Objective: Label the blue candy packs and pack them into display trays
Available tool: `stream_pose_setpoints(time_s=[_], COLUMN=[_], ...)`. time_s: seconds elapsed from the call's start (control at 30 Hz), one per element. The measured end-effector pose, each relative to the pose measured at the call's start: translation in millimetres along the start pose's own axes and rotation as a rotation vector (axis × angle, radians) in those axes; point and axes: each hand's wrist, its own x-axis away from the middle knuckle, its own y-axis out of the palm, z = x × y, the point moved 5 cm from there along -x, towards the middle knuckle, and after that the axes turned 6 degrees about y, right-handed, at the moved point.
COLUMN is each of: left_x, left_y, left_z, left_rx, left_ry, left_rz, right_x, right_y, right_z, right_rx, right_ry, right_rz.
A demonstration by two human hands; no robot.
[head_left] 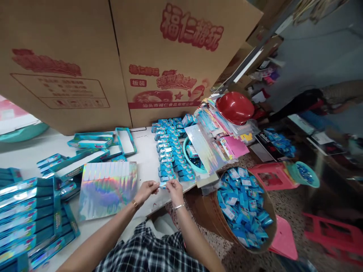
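Blue packet (163,184), pinched between left hand (146,191), right hand (175,190)

Table (146,158) bare between holographic sheet (107,189) and box rows (171,151).

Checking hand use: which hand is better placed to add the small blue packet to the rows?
Likely right hand: both pinch the small blue packet, yet it sits nearest the rows of small blue boxes; left hand farther.

white table (146,156) | cardboard boxes (170,64) behind | speckled floor (286,206) | red stools (331,231) right
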Motion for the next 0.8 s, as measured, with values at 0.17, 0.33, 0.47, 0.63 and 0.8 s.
stream_pose_setpoints(time_s=[0.17, 0.33, 0.47, 0.63, 0.8], left_x=[-28, -52, -62, -68, -74], left_y=[-8, -3, -1, -2, -2], left_z=[11, 18, 14, 0, -13], left_rx=[-0.477, -0.877, -0.969, -0.917, -0.865], left_ry=[0.162, 0.146, 0.162, 0.094, 0.039], left_rz=[0.260, 0.325, 0.326, 0.340, 0.374], right_x=[-37, -59, -68, -77, -81], right_y=[7, 11, 13, 17, 19], right_z=[-2, -2, 3, 13, 21], right_rx=[0.220, 0.411, 0.502, 0.546, 0.537], right_ry=[-0.085, -0.131, -0.160, -0.211, -0.252], right_rz=[0.132, 0.279, 0.296, 0.293, 0.296])
